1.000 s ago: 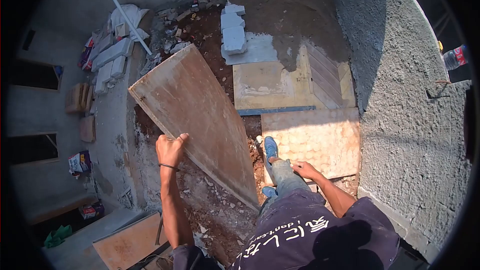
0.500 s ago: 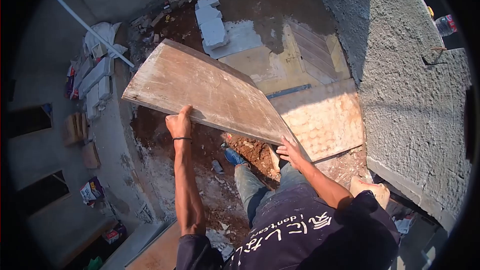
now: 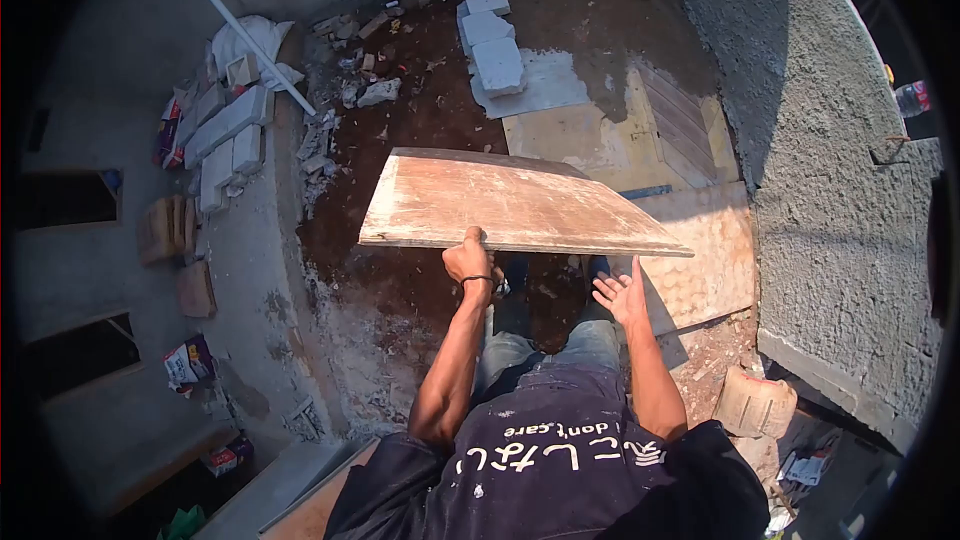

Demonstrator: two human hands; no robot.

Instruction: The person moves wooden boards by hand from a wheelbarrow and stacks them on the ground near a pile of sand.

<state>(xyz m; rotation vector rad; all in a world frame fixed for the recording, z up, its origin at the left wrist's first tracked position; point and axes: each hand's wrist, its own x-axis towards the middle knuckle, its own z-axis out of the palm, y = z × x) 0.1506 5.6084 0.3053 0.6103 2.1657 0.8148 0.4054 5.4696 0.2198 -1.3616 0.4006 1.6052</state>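
The left hand [image 3: 468, 262] is clenched on the near edge of a wooden board [image 3: 520, 202], its thumb lying over the top face and a dark band [image 3: 477, 281] around the wrist. The right hand [image 3: 625, 298] is open, palm turned up and fingers spread, with one fingertip at the board's near edge, toward its right end (whether it carries any weight there, I cannot tell). The board is held up in front of the person's legs, above dark reddish soil [image 3: 400, 120], its broad, scuffed face showing. Below its right end, a lighter panel [image 3: 705, 265] with blotchy marks lies on the ground, near a rough grey wall [image 3: 830, 220]. Beyond the board are a yellowish sheet [image 3: 565, 135] and a row of pale blocks [image 3: 498, 65]; more blocks [image 3: 232, 125] are piled at the left, beside a slanting white pipe [image 3: 240, 28].
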